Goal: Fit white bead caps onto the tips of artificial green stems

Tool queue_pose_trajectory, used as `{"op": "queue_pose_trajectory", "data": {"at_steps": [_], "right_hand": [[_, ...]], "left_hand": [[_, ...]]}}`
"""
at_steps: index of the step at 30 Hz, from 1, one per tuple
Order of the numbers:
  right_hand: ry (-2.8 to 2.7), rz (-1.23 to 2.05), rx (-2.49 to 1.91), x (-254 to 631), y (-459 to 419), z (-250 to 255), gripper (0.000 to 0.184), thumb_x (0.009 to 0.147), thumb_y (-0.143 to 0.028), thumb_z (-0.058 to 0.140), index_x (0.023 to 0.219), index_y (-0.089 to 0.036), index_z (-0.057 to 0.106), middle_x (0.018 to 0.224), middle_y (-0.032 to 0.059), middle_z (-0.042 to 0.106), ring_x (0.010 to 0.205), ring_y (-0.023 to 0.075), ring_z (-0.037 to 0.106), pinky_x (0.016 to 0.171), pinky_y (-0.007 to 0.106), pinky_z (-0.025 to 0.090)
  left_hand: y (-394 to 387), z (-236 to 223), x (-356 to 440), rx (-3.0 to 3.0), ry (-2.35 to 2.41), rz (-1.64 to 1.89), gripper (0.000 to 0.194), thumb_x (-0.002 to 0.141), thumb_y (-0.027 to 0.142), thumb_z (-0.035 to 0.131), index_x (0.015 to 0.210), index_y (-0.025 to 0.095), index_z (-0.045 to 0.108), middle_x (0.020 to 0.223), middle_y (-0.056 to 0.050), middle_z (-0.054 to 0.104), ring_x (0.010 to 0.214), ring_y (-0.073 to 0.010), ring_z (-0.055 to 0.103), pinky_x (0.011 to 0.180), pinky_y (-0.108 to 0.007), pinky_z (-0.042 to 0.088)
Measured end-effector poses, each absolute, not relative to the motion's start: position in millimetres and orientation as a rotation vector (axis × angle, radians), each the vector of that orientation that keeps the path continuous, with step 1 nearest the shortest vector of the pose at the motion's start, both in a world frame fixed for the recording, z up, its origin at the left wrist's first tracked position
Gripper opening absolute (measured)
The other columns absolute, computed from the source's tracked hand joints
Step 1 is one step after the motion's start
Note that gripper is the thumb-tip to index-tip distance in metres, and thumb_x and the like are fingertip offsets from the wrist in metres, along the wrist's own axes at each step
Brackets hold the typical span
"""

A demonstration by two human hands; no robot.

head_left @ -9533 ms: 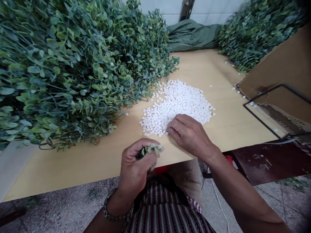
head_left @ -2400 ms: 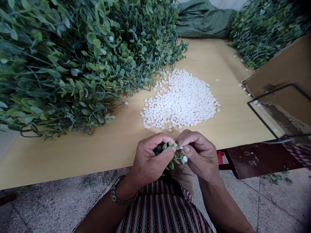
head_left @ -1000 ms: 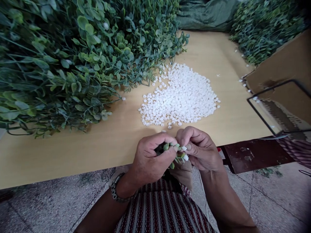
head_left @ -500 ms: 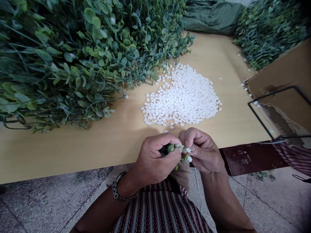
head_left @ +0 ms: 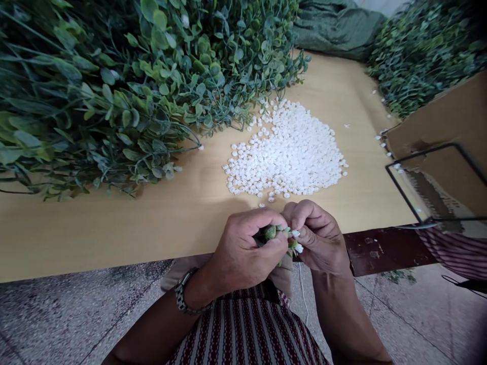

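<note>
My left hand (head_left: 251,248) is closed around a small sprig of green leaves (head_left: 270,232), just off the table's front edge. Pinched between thumb and fingertips of my right hand (head_left: 319,235) is a tiny white flower bead (head_left: 296,233) at the tip of the sprig. A second white flower bead (head_left: 299,248) sits on another tip just below. Both hands meet at the fingertips, and much of the sprig is hidden inside the left hand. Beyond them a broad pile of small white beads (head_left: 292,152) is spread on the table.
Bushy artificial greenery (head_left: 152,91) covers the left of the wooden table (head_left: 133,233). More greenery (head_left: 422,56) stands at the far right, beside a cardboard box (head_left: 445,116) and a black wire frame (head_left: 405,195). A green cloth sack (head_left: 338,30) lies at the back.
Both hands keep nearly the same pinch on the sprig and bead. The view has shifted slightly; otherwise little differs.
</note>
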State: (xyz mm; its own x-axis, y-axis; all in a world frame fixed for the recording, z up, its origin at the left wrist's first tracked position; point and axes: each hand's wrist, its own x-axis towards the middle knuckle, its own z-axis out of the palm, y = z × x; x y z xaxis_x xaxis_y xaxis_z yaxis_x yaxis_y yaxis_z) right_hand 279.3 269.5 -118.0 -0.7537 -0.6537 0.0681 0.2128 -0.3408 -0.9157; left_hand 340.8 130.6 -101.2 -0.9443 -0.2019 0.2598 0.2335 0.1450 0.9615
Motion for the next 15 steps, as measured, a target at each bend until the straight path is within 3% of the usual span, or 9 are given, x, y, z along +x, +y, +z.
{"op": "queue_pose_trajectory", "data": {"at_steps": [15], "right_hand": [[1.047, -2.108, -0.380, 267.9, 264.3, -113.5, 0.017, 0.073, -0.023, 0.070, 0.068, -0.019, 0.055, 0.055, -0.0056, 0.042, 0.043, 0.0058, 0.031, 0.039, 0.015, 0.028]], "left_hand": [[140.4, -99.8, 331.0, 0.057, -1.944, -2.071, 0.015, 0.071, 0.006, 0.055, 0.060, 0.015, 0.055, 0.053, 0.005, 0.050, 0.048, -0.0056, 0.043, 0.045, -0.014, 0.039]]}}
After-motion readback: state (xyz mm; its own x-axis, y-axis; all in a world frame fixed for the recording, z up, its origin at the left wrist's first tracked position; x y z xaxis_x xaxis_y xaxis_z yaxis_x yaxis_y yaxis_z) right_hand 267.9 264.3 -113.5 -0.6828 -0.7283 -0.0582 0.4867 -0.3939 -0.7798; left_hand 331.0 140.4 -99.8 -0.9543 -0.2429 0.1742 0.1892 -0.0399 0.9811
